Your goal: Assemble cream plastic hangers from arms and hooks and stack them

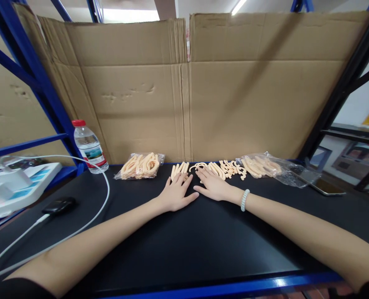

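My left hand [174, 194] is open, its fingers spread over the straight pieces [184, 167], which lie near the middle of the table's [178, 245] far edge. My right hand [213, 186] is also open, over the curved pieces [216, 168]; I see both grasping nothing. Beside these lie the wavy pieces [233, 167], then the right bag [260, 165]. The bottle [90, 150] stands near the far left corner.

A matt finish is noted on the pale pieces [217, 169]; creased cardboard [249, 104] and a clear plastic bottle [90, 147] are recorded
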Demonstrator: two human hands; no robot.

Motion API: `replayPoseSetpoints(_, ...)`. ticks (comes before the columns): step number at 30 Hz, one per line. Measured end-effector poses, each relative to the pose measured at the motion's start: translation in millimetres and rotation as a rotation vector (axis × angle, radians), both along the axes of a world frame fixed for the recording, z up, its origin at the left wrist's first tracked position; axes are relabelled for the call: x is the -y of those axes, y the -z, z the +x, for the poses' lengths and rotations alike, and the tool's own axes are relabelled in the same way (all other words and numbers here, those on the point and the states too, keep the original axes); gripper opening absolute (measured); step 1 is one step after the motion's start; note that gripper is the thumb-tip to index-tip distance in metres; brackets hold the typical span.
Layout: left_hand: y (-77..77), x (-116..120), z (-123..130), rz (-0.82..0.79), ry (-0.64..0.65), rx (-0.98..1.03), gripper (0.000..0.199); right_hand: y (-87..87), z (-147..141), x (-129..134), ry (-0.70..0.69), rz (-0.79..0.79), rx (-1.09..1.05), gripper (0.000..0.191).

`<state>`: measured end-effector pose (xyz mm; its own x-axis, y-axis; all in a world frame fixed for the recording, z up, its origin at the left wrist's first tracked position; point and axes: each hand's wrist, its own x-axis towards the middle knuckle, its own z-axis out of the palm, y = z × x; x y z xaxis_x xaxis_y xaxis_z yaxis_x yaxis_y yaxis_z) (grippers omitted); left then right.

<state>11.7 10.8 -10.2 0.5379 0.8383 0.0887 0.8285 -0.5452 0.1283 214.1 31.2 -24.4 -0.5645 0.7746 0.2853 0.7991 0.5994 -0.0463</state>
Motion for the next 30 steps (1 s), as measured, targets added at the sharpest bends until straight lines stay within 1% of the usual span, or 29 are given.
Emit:
replayPoseSetpoints(5, 1.7, -6, 4, -0.004, 0.009, 0.019, 0.077, 1.1, 2, -10, 0.019, -0.023, -0.004, 0.073)
replayPoseSetpoints(9, 2.1, -5, 2, 0.001, 0.013, 0.059, 0.076, -4.6, 10, -11, 0.038, 0.032, -0.027, 0.069)
replayPoseSetpoints(12, 1.7, -3, 1, 0.029, 0.017, 0.115, 0.073, -12.4, 33, -12, 0.103, 0.083, -0.052, 0.062)
replayPoseSetpoints(15, 2.7, -3, 0, 0.067, 0.019, 0.196, 0.067, -13.5, 68, -14, 0.202, 0.104, -0.050, 0.060)
replayPoseSetpoints(18, 5.2, -4, -2, 0.115, 0.015, 0.304, 0.065, -3.5, 98, -15, 0.259, 0.079, -0.014, 0.063)
replayPoseSetpoints(20, 6.7, -6, -5, 0.155, 0.011, 0.391, 0.066, 5.5, 109, -17, 0.259, 0.055, 0.007, 0.064)
replayPoseSetpoints(22, 7.3, -7, -8, 0.198, 0.007, 0.482, 0.063, 12.0, 113, -18, 0.252, 0.052, 0.008, 0.064)
replayPoseSetpoints(24, 6.4, -7, -13, 0.235, 0.000, 0.567, 0.058, 13.4, 113, -18, 0.242, 0.076, -0.013, 0.063)
replayPoseSetpoints(27, 2.9, -6, -18, 0.255, -0.019, 0.658, 0.045, 6.4, 109, -11, 0.222, 0.152, -0.087, 0.058)
replayPoseSetpoints(30, -1.9, -3, -20, 0.250, -0.057, 0.716, 0.024, -4.9, 97, 4, 0.163, 0.221, -0.158, 0.045)
